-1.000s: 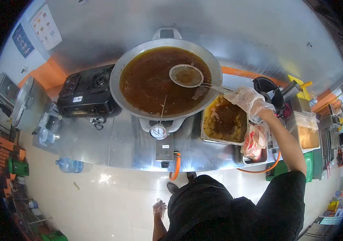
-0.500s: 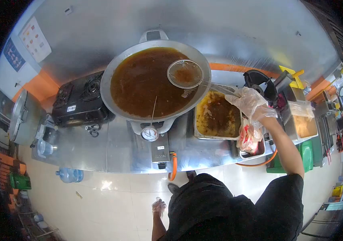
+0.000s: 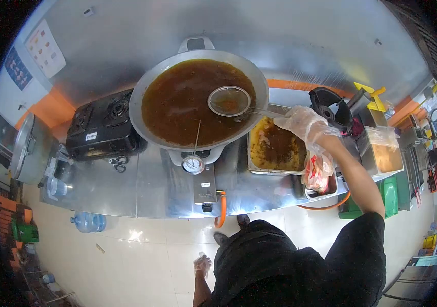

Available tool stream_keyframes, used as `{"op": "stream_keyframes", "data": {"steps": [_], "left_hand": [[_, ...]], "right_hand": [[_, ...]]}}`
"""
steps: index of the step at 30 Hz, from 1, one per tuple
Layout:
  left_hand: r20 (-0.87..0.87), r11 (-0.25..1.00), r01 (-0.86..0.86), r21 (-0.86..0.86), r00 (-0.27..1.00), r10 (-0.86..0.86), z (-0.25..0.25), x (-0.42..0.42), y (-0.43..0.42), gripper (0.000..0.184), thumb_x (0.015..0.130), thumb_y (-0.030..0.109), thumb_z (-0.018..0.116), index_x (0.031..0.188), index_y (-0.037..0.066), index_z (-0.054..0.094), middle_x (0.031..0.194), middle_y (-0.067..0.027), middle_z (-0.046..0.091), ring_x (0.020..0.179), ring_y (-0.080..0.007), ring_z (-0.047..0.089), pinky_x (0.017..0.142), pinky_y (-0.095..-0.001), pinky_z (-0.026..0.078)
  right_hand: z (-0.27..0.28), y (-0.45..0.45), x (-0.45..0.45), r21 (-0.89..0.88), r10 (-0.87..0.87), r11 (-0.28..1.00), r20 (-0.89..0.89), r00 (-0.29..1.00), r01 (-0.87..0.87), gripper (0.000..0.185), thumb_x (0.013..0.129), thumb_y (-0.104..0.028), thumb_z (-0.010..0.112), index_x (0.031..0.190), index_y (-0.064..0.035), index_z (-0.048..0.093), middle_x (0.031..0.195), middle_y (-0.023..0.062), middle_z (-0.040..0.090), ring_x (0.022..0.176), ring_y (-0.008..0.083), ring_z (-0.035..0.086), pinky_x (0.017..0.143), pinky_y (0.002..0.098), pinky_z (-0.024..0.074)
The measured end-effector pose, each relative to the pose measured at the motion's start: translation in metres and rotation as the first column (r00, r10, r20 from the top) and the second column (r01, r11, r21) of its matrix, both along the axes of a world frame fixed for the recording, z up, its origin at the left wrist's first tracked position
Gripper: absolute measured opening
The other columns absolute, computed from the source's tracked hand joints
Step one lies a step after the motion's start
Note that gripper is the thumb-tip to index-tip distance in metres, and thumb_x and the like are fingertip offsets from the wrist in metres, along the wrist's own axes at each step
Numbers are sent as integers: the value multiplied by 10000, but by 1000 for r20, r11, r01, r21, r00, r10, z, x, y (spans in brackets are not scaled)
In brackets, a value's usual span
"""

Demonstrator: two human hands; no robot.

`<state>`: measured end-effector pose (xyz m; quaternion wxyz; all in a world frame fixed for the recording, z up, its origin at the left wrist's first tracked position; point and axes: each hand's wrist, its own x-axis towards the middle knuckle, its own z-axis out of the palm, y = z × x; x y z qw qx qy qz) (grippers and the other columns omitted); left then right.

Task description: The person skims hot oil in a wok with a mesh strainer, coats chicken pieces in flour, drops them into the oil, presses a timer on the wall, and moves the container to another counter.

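Observation:
My right hand [image 3: 305, 125], in a clear plastic glove, is closed round the handle of a round mesh strainer [image 3: 229, 101]. The strainer's head is over the right part of a wide pan [image 3: 135, 110] of dark brown liquid, with some brown bits in its mesh. Under the handle and just right of the pan sits a metal tray [image 3: 276, 172] with yellowish and dark contents. A dial thermometer [image 3: 193, 164] leans on the pan's front rim, its probe over the liquid. My left hand [image 3: 202, 263], also gloved, hangs low beside my body, away from the counter; its fingers look loosely curled.
On the left are a black two-burner stove [image 3: 102, 126], scissors [image 3: 119, 163] and a large metal pot [image 3: 33, 148]. A plastic bag [image 3: 317, 173] lies in a small tray right of the yellowish one. An orange hose [image 3: 222, 210] hangs off the counter's front edge.
Relative to the pan, the strainer has moved slightly left, and my right hand has followed it, still holding the handle. The camera view has shifted a little. My left hand stays low.

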<state>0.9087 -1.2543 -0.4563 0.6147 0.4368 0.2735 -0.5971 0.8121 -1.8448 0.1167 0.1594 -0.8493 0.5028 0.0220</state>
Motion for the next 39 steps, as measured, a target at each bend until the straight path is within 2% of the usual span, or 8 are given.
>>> {"op": "stream_keyframes", "data": {"steps": [9,15,18,24,29,33,37,39], "left_hand": [[-3,997,-60,-44,998,60,-21,-4,13,133,900,176,679,912,80,589,765,-66,579,611,-188,563,524,-319,476],[135,993,-3,115,991,-12,36,-11,-4,140,904,186,678,878,86,583,746,-50,570,613,-179,554,518,-307,452],[147,990,42,134,987,-62,45,-6,-8,145,899,189,678,870,92,575,739,-33,538,618,-172,525,542,-308,433],[-110,967,-63,-248,993,37,19,15,-2,106,896,143,660,859,110,567,713,-2,461,635,-157,465,581,-299,393],[-100,991,-30,-128,995,18,14,22,-2,87,890,117,649,861,115,567,717,-2,462,643,-156,471,582,-293,391],[-149,967,8,-253,988,-47,3,24,4,77,886,128,651,866,114,578,725,-10,480,652,-162,482,582,-292,396],[76,994,91,-62,993,-86,27,12,1,104,888,174,664,869,116,580,738,-17,500,639,-165,492,576,-295,406],[133,991,134,2,982,-133,43,10,-2,122,893,199,672,879,116,584,755,-25,520,643,-170,507,579,-299,418]], "right_hand": [[-12,14,0,60,-8,998,190,982,-4,504,848,-517,648,969,-38,742,848,182,694,823,281,648,793,386,483],[-52,56,-23,246,-170,966,347,922,85,492,876,-479,679,999,-6,732,819,84,676,780,162,585,762,290,461],[-58,61,-29,285,-202,955,441,874,77,518,884,-507,636,1068,-30,720,770,133,682,742,236,626,716,357,464],[-40,79,-31,349,-238,931,365,900,105,475,898,-477,645,1034,-30,734,813,56,679,789,171,598,747,300,457],[-50,82,-30,376,-254,922,417,873,88,440,890,-453,666,965,-24,732,681,21,603,639,136,561,600,280,433],[-46,93,-23,730,-486,679,359,797,85,324,886,-372,690,831,-56,643,586,-53,440,471,70,370,444,237,271],[-61,93,-28,756,-447,650,468,762,-83,245,927,-316,634,870,-77,636,589,-30,497,471,91,467,438,286,349],[-110,62,-50,846,-601,351,532,596,-400,222,966,-269,576,1002,-54,613,632,-59,470,511,57,451,453,236,364]]}}
